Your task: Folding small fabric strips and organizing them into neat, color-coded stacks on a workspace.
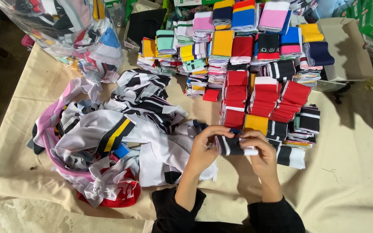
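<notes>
A beige cloth-covered worktop (350, 172) carries everything in front of me. Along its left edge sprawls a loose heap of white, black, pink and striped fabric pieces (109, 129), with a red piece at its near end. At the far left corner sits a clear plastic bag stuffed with more fabric (70, 30). Across the far edge and middle stand neat stacks of folded knit bands in red, yellow, blue, pink and black (247, 60), and an open cardboard box (346, 47) lies toward the far right corner. Near the front edge, my left hand (203, 149) and right hand (260, 151) are both closed on a small folded black band with white stripes (232, 146), pinching it between fingers and thumbs just above the worktop.
</notes>
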